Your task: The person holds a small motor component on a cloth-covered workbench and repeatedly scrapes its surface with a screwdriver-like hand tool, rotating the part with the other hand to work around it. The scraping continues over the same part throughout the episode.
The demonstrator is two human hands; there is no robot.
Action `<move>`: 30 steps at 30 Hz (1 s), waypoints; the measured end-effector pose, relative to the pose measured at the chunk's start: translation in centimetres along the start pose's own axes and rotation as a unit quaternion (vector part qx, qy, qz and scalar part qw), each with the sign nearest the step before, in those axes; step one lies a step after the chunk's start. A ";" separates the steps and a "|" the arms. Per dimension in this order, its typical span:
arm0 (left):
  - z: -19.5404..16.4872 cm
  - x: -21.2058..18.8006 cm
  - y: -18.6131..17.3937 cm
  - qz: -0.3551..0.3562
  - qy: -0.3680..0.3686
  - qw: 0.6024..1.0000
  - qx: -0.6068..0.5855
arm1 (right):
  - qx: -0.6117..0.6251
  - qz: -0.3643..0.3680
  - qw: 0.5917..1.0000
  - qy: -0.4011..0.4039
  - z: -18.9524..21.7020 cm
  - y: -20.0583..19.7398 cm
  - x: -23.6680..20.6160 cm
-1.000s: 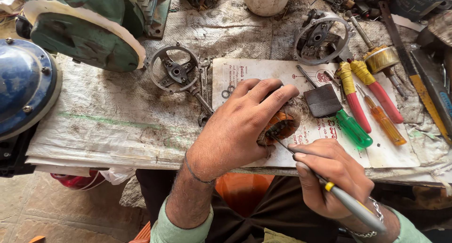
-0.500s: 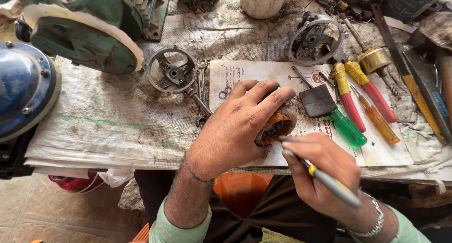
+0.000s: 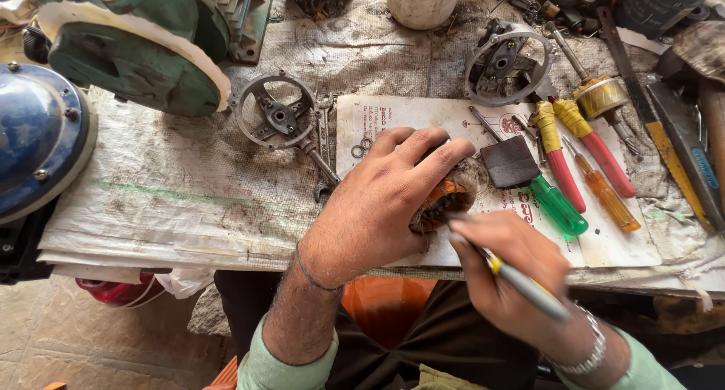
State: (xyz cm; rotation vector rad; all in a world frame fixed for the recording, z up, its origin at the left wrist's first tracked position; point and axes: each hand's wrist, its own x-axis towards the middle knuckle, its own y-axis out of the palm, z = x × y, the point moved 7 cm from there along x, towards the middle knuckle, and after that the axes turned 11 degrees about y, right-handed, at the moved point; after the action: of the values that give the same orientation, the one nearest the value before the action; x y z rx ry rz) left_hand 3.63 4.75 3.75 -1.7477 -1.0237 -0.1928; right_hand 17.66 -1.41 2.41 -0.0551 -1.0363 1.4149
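A: What sits nearest, at the bottom of the frame?

B: The right hand [image 3: 507, 273], lower centre-right, fingers closed tight around a thin grey tool with a yellow band [image 3: 513, 278]. Its tip points up-left at a round copper-wound motor coil [image 3: 445, 203].

A: And the other hand?

B: The left hand [image 3: 385, 201], centre of the frame, is clamped over that coil, fingers curled across its top, pressing it down on a white printed paper sheet [image 3: 393, 118] on the bench. Most of the coil is hidden under the fingers.

A: What lies just beyond?

B: Right of the coil, a dark flat rectangular block [image 3: 510, 161], touching a green-handled screwdriver [image 3: 557, 205]. Beside those lie an orange-handled screwdriver [image 3: 606, 197] and red-handled pliers with yellow tape [image 3: 585, 144].

A: Further up?

B: Left of the paper, a round grey metal bracket ring [image 3: 273, 117] with a spanner [image 3: 323, 144] beside it. A second metal ring [image 3: 507, 61] lies in the upper right. At the upper left stands a green motor housing [image 3: 136, 65]; a blue domed cover [image 3: 34, 144] is at the left edge.
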 end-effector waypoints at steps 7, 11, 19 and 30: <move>0.1 0.0 0.0 -0.012 -0.003 1.000 -0.001 | -0.012 0.005 0.999 -0.031 1.2 -0.2 0.2; 0.1 0.1 0.2 -0.014 0.005 1.000 0.010 | -0.038 0.011 0.998 -0.055 1.6 -0.1 0.2; 0.0 0.0 0.0 -0.015 0.000 1.000 0.004 | -0.016 0.016 0.998 -0.052 0.6 0.1 -0.3; 0.0 0.1 0.2 -0.006 -0.007 1.000 0.002 | 0.021 -0.026 0.999 -0.035 -1.3 -1.2 -0.9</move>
State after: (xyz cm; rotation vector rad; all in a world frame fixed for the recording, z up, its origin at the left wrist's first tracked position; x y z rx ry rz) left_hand 3.82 4.82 3.69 -1.7418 -1.0447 -0.1855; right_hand 19.54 -1.70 1.81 0.0521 -1.0576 1.3993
